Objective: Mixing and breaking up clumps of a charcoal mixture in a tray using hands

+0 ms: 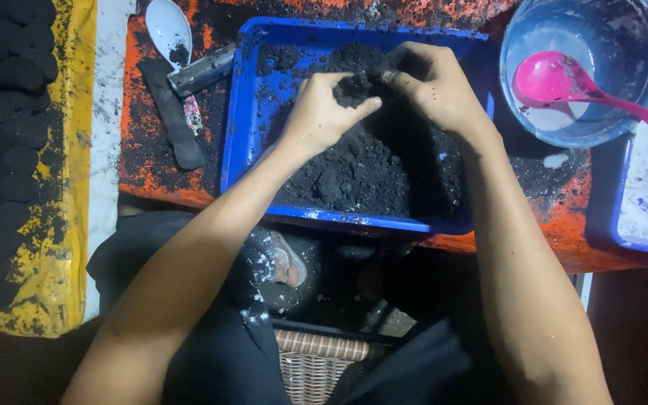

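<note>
Grip: the left hand and the right hand are meeting over the far middle of the tray, fingers curled together and pinching a small black clump between them.
Clump: it is sitting at the fingertips of both hands, just above the heap.
Black powder: a dark, crumbly black powder is filling most of the tray, heaped toward the right and near side.
Tray: the blue tray is resting on the orange table, which is smeared with black dust.
Left of the tray: a white spoon, a short metal tube and a black pressed stick are lying on the table, close together.
Far right: a pale blue bowl is holding a pink ladle, its handle sticking out over the rim to the right.
Far left: rows of black briquettes are lying on a yellow board.
Near: a woven basket is showing below the arms.
</note>
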